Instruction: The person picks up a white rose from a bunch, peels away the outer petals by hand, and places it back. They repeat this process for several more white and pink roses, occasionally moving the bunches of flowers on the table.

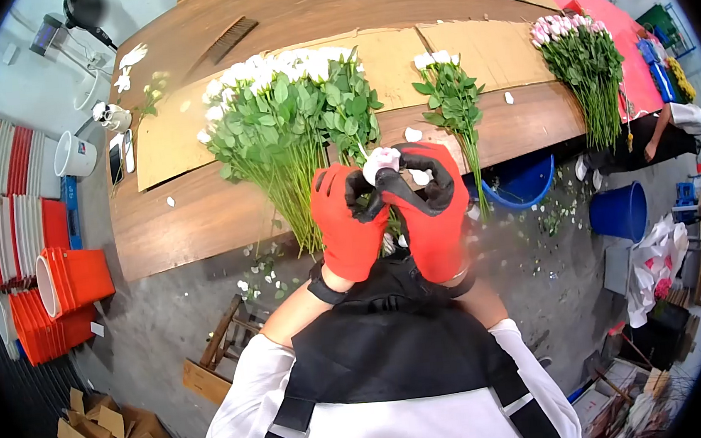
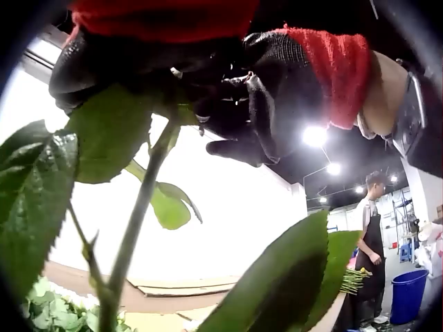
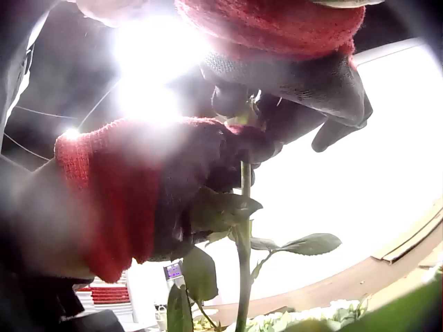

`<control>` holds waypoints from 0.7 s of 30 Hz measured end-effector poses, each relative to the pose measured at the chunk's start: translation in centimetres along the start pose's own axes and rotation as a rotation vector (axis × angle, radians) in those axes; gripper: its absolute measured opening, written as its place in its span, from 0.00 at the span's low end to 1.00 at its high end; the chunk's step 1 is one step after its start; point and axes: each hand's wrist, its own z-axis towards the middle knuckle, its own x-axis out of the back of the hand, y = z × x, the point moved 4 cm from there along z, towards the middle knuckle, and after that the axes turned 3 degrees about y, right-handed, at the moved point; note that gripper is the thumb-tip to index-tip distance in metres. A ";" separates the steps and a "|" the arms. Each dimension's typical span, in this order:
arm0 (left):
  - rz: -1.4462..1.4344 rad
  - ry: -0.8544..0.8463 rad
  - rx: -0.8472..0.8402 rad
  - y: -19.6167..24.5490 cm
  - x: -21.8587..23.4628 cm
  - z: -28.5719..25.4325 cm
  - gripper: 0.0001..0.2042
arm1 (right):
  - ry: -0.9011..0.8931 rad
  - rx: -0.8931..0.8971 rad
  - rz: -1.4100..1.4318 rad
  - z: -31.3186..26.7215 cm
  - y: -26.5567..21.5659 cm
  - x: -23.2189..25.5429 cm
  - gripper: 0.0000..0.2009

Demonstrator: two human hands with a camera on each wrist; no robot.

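Observation:
Both hands wear red gloves with black palms and meet around one pale pink-white rose (image 1: 381, 165) above the table's front edge. My left hand (image 1: 350, 219) grips the stem (image 2: 142, 200) just below the bloom; leaves hang beneath it in the left wrist view. The fingers of my right hand (image 1: 426, 204) are curled at the flower head, pinching at its outer petals. In the right wrist view the stem (image 3: 244, 277) runs down from the gloves, and the bloom is hidden there.
White roses (image 1: 273, 100) lie in a large bunch on cardboard (image 1: 169, 143), with a smaller bunch (image 1: 450, 93) to its right and pink roses (image 1: 578, 57) farther right. Loose petals dot the wooden table (image 1: 152, 236). A blue bin (image 1: 619, 212) stands on the floor near another person (image 1: 668, 137).

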 end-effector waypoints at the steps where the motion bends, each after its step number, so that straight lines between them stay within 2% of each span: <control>1: -0.015 -0.006 0.017 -0.1 -0.1 0.0 0.14 | 0.012 0.036 -0.007 -0.1 0.1 0.1 0.15; 2: -0.028 -0.011 0.034 -0.1 -0.1 -0.1 0.14 | 0.025 0.066 0.004 -0.3 0.3 0.2 0.13; 6: -0.235 -0.020 0.219 -0.7 -0.8 -0.7 0.13 | 0.115 -0.132 0.300 -0.8 1.5 0.2 0.11; 9: -0.460 -0.034 0.465 -1.6 -1.5 -1.1 0.12 | 0.132 -0.198 0.439 -0.7 2.3 0.2 0.10; 11: -0.452 -0.041 0.485 -1.5 -1.3 -1.0 0.11 | 0.107 -0.246 0.574 -0.6 4.3 1.0 0.11; 13: -0.458 -0.011 0.492 -1.7 -1.1 -0.6 0.12 | 0.255 -0.212 0.610 -1.0 6.5 2.9 0.13; 15: -0.486 0.056 0.526 -2.8 -0.6 0.0 0.14 | 0.164 -0.231 0.546 -1.0 10.4 6.8 0.15; 16: -0.530 0.055 0.549 -3.2 -0.2 0.5 0.14 | 0.134 -0.299 0.471 -0.6 11.0 7.8 0.18; 18: -0.694 0.080 0.597 -3.5 0.6 1.4 0.15 | -0.181 -0.204 -0.105 -1.0 11.2 8.4 0.21; 19: -0.672 0.082 0.597 -4.3 1.0 1.8 0.16 | -0.327 -0.157 -0.398 -1.7 11.2 8.7 0.22; 20: -0.669 0.167 0.603 -5.4 1.2 2.1 0.14 | -0.477 -0.123 -0.531 -2.6 10.5 8.4 0.30; 21: -0.666 0.251 0.610 -6.2 1.3 2.5 0.13 | -0.562 -0.171 -0.397 -4.1 11.6 8.1 0.38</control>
